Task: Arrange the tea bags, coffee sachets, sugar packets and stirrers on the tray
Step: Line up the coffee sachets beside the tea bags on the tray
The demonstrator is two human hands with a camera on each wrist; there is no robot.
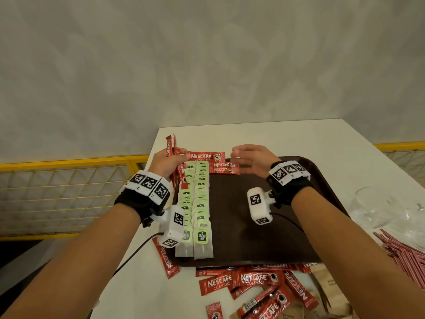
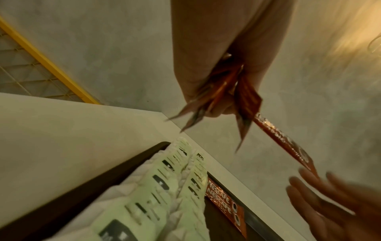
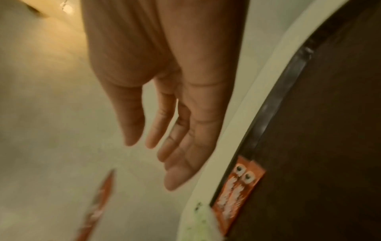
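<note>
Left hand [image 1: 166, 162] pinches a bundle of coffee sachets, one sachet [image 1: 205, 156] stuck out sideways, long axis across the tray [image 1: 264, 226] toward the right hand [image 1: 251, 157]. Right fingers [image 3: 175, 130] spread, empty, just off its free end, so right is nearer. Two sachets [image 1: 224, 168] already lie beside the tea bags [image 1: 197, 199]. Only the head view shows the loose sachets [image 1: 253, 286] and stirrers [image 1: 404, 252] on the counter [image 1: 299, 137]
</note>
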